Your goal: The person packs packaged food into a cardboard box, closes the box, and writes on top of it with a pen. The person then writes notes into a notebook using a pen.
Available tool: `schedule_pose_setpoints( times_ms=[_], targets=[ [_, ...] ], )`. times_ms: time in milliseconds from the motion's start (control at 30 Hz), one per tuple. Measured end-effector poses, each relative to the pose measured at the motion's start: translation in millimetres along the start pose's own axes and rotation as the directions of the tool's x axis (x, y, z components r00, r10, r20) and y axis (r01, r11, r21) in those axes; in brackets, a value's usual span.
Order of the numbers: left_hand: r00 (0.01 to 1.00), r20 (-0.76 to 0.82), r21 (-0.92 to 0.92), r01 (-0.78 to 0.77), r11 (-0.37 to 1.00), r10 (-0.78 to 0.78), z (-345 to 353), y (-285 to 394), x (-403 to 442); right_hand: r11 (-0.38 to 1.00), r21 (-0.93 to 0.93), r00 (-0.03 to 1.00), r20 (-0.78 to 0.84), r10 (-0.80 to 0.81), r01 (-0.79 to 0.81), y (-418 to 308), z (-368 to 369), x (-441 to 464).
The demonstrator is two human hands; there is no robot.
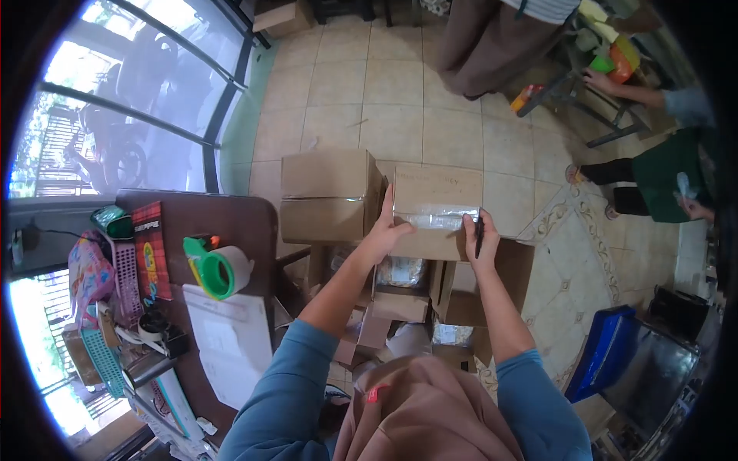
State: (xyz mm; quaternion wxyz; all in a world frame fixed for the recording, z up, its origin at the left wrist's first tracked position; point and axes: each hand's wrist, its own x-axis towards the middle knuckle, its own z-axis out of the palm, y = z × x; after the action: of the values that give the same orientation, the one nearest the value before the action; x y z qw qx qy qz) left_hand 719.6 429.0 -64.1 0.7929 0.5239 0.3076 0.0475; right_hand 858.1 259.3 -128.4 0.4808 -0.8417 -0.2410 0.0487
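A closed cardboard box [440, 188] with clear tape across its top is between my two hands. My left hand [384, 232] presses against the box's left side, its thumb at the front edge. At the right edge, my right hand [483, 238] grips the box and also holds a dark pen-like object [479, 236]. Another closed box [324, 196] stands just left of my left hand. Below my hands are open cartons [463, 288], and a clear-wrapped package [401, 272] lies in one of them.
To the left, a brown table [242, 215] bears a green tape dispenser [217, 273], white paper [231, 346] and baskets. One person stands at the top; another person's arm reaches toward a stool at the upper right. A blue crate [603, 349] is at the right.
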Motion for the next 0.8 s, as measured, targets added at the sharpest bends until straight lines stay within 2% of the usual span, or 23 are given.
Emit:
schedule_pose_setpoints(
  times_ms=[67,100,133,200,233,267,300,333,367,500,567,600,667,700,767,800],
  targets=[
    [0.999,-0.012,0.003,0.042,0.999,-0.042,-10,-22,24,0.996,0.055,0.996,0.062,0.065,-0.068,14,17,1],
    [0.999,-0.032,0.05,0.013,0.999,-0.011,-17,-32,35,0.993,-0.006,0.987,0.113,0.117,-0.117,26,25,2],
    [0.998,-0.05,0.096,-0.02,0.995,0.024,-21,-44,44,0.991,-0.008,0.983,0.126,0.132,-0.132,36,34,1],
    [0.998,-0.059,0.072,0.024,0.997,-0.019,-33,-75,60,0.99,0.032,0.979,0.158,0.132,-0.139,55,53,1],
    [0.988,-0.156,0.226,0.026,0.974,0.01,-44,-107,69,0.98,0.105,0.965,0.221,0.144,-0.17,70,65,1],
    [0.969,-0.239,0.375,0.041,0.926,0.054,-50,-131,74,0.978,0.103,0.96,0.23,0.157,-0.184,84,80,-1],
    [0.969,-0.244,0.371,0.057,0.927,0.038,-48,-143,75,0.972,-0.027,0.925,0.301,0.23,-0.233,87,92,0],
    [0.963,-0.27,0.676,0.201,0.709,-0.015,-45,-154,74,0.95,-0.159,0.879,0.362,0.309,-0.268,88,98,-5],
    [0.951,-0.305,0.876,0.301,0.377,-0.05,-43,-163,75,0.935,-0.247,0.847,0.41,0.339,-0.255,88,100,-10],
    [0.956,-0.278,0.9,0.295,0.321,-0.097,-40,-158,67,0.905,-0.272,0.812,0.411,0.415,-0.325,88,109,-14],
    [0.973,-0.231,0.944,0.218,0.247,0.027,-49,-171,68,0.916,-0.227,0.834,0.384,0.397,-0.332,97,116,-16],
    [0.971,-0.237,0.943,0.223,0.249,0.03,-50,-169,67,0.918,-0.225,0.834,0.389,0.392,-0.327,95,116,-14],
    [0.991,-0.129,0.959,0.135,0.247,-0.04,-51,-163,62,0.893,-0.345,0.833,0.369,0.412,-0.289,88,115,-9],
    [0.99,-0.134,0.959,0.138,0.249,-0.034,-49,-163,56,0.896,-0.343,0.835,0.372,0.405,-0.281,85,111,-8],
    [0.96,-0.091,0.986,0.124,0.111,-0.265,-42,-164,34,0.877,-0.399,0.829,0.368,0.421,-0.268,83,102,-9],
    [0.952,-0.096,0.983,0.137,0.125,-0.291,-36,-161,14,0.883,-0.393,0.831,0.378,0.408,-0.255,80,95,-12]
  ],
)
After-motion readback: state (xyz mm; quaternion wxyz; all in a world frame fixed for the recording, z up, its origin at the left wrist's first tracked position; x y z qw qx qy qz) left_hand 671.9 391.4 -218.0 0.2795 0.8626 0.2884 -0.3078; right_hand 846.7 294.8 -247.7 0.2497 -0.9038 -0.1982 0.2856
